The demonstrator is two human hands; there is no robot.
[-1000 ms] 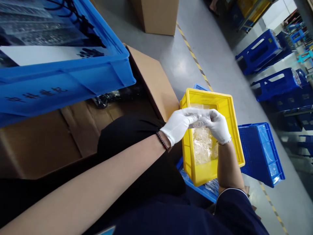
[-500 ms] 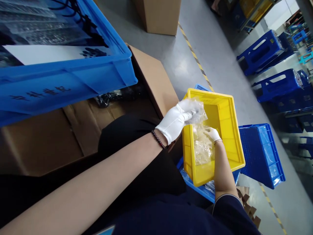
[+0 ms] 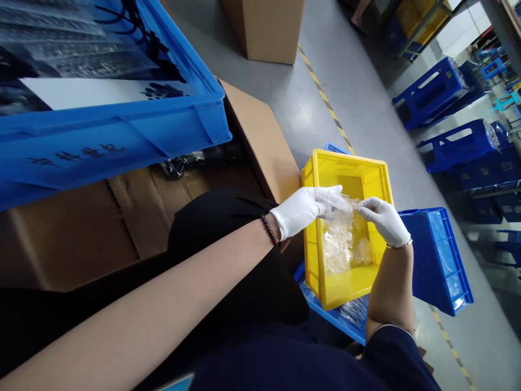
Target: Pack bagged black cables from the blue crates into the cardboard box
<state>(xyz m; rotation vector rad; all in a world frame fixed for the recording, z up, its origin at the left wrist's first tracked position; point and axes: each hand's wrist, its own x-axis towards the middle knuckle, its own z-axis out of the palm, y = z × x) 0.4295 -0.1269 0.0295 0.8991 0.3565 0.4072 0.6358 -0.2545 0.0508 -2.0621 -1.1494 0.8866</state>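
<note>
My left hand [image 3: 307, 210], in a white glove, is over the left rim of a yellow bin [image 3: 348, 301]. It holds a clear plastic bag [image 3: 345, 209] between thumb and fingers; whether there is more than one layer I cannot tell. From the other side my right hand [image 3: 380, 218], gloved too, pinches the edge of that bag with thumb and fingertips. Below both hands, more clear plastic bags [image 3: 337, 250] lie crumpled in the bin.
A large blue crate [image 3: 114, 141] with bagged dark parts stands at upper left, above an open cardboard box [image 3: 260, 130]. The yellow bin rests on a blue crate [image 3: 342, 326] holding bagged pieces. Another blue crate [image 3: 435, 255] is on the right, and blue stools [image 3: 435, 89] stand farther off.
My right hand has come up out of the yellow bin and moved to the bag at my left hand, pinching its edge. My left hand has shifted slightly right and lower.
</note>
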